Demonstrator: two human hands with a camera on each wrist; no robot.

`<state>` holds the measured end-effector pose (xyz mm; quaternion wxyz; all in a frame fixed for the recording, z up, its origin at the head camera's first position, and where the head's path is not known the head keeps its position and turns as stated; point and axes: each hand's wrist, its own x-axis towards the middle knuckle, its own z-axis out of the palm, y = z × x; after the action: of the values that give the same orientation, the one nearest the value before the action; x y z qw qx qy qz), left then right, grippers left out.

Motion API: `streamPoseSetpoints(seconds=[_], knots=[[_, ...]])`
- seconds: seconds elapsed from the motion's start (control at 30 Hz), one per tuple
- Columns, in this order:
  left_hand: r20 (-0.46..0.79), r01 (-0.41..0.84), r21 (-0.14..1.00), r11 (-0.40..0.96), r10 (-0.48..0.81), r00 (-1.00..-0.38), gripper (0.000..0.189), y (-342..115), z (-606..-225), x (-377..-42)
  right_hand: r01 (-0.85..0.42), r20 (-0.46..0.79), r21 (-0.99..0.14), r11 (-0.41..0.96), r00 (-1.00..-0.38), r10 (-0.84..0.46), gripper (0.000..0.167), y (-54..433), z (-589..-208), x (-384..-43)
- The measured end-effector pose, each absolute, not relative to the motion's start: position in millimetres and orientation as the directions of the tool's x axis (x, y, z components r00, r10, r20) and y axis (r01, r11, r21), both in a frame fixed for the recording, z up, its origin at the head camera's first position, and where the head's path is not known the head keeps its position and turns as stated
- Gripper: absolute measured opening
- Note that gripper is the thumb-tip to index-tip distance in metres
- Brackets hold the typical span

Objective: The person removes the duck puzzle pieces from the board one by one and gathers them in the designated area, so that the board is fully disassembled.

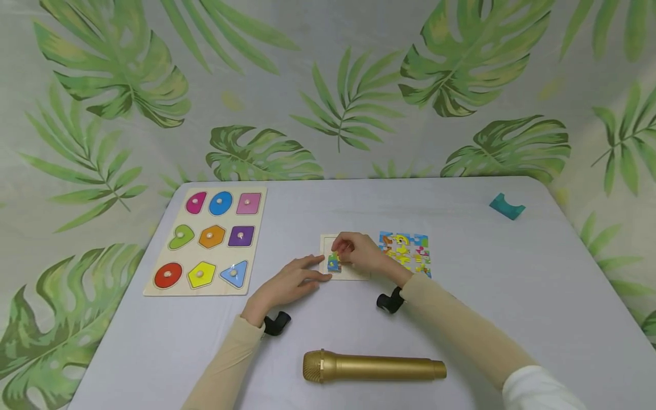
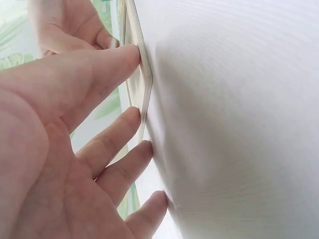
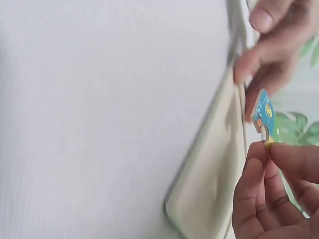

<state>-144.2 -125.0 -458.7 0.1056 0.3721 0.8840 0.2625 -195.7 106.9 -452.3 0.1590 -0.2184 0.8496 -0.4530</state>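
A small light wooden puzzle tray [image 1: 356, 275] lies near the middle of the table. My left hand [image 1: 287, 283] has its fingers spread, thumb and fingertips touching the tray's left edge, as the left wrist view also shows. Thumb and index finger of my right hand [image 1: 361, 253] pinch a blue, printed jigsaw piece [image 3: 265, 110], which the right wrist view shows tilted up over the tray. Just right of the tray is a group of colourful jigsaw pieces [image 1: 421, 242] with a cartoon picture, partly covered by the right wrist.
On the left lies a wooden shape board [image 1: 225, 196] with knobbed coloured shapes. A gold microphone [image 1: 379, 367] lies across the front, between the forearms. A teal curved block [image 1: 506, 208] sits at the back right. A leaf-patterned cloth [image 1: 353, 85] hangs behind the white table [image 1: 487, 262].
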Motion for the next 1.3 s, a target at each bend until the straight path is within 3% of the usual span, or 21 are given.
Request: streamPoseSetpoints(seconds=[0.33, 0.8, 1.0, 1.3], knots=[[-0.009, 0.581, 0.558, 0.592, 0.705, -0.709, 0.029, -123.5, -458.6, -143.8, -0.084, -0.123, -0.911, 0.404, -0.879, -0.46, 0.015, 165.7, -446.5, -198.1], [-0.003, 0.582, 0.557, 0.593, 0.702, -0.712, 0.029, -123.0, -458.1, -142.8, -0.088, -0.131, -0.889, 0.45, -0.892, -0.433, 0.017, 212.3, -448.5, -187.4], [0.0, 0.584, 0.555, 0.593, 0.702, -0.712, 0.029, -122.8, -459.2, -143.2, -0.159, -0.102, -0.873, 0.461, -0.865, -0.491, 0.012, 207.6, -453.2, -184.7], [-0.006, 0.575, 0.559, 0.598, 0.696, -0.718, 0.028, -122.8, -459.3, -142.8, -0.281, -0.064, -0.764, 0.582, -0.863, -0.501, 0.011, 200.0, -457.4, -179.8]])
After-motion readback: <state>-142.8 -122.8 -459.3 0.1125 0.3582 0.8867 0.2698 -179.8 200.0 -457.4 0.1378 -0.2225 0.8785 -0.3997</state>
